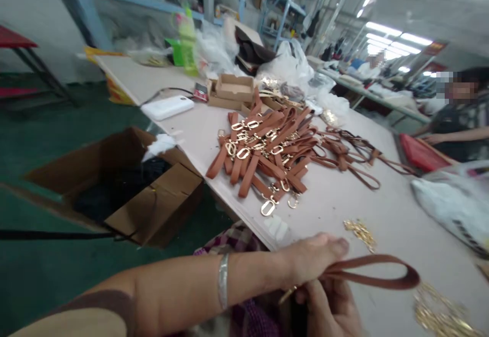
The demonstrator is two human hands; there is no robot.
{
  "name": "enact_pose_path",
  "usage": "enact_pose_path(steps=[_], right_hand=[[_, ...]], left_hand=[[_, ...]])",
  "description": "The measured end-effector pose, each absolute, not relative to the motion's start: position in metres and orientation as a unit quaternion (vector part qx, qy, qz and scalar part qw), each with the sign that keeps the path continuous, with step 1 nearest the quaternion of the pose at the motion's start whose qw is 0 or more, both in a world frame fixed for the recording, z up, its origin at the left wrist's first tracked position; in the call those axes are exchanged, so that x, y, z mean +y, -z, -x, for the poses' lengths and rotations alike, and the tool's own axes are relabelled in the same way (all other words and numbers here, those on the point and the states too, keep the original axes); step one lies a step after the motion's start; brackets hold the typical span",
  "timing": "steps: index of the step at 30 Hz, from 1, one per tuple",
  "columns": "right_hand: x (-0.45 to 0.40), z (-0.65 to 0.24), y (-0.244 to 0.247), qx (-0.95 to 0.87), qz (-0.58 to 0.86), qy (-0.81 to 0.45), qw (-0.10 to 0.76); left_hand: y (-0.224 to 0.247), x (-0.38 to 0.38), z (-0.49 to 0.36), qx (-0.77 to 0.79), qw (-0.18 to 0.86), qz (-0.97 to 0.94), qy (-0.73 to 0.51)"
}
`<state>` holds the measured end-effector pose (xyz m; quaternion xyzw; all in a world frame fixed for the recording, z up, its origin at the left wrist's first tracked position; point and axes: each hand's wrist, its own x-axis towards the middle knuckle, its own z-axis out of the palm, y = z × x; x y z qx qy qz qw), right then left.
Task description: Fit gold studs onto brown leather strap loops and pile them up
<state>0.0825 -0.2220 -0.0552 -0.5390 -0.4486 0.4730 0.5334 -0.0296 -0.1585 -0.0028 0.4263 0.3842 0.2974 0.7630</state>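
Note:
Near the table's front edge, my left hand [311, 258] pinches a brown leather strap [410, 276] folded into a loop, which points to the right. Just below it, my right hand [332, 309] has its fingers curled around the same strap's end, partly hidden by the left hand. A small gold metal piece [288, 295] sticks out at the left of the fingers. Beyond my hands lies a heap of brown straps [248, 171] with gold oval rings and clasps. Small gold hardware [361, 233] is scattered on the table close to the strap.
More gold pieces [439, 311] lie at the lower right. Left of the table [324, 225] stands an open cardboard box [168, 199]. Behind the heap are small cartons [234, 87], plastic bags [292, 64] and a white device [168, 107]. A person [464, 113] works at the right.

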Motion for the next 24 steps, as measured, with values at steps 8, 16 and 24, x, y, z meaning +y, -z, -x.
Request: enact_pose_path(steps=[8, 16, 24], right_hand=[[-0.220, -0.097, 0.019, -0.511, 0.498, -0.479, 0.511], [-0.211, -0.125, 0.002, -0.532, 0.501, -0.449, 0.514], [-0.194, -0.234, 0.016, -0.559, 0.741, -0.089, 0.362]], left_hand=[[0.004, -0.166, 0.034, 0.360, 0.755, -0.411, -0.362], [0.007, -0.165, 0.060, 0.286, 0.846, -0.417, -0.167], [0.026, -0.154, 0.057, 0.390, 0.808, -0.360, -0.257]])
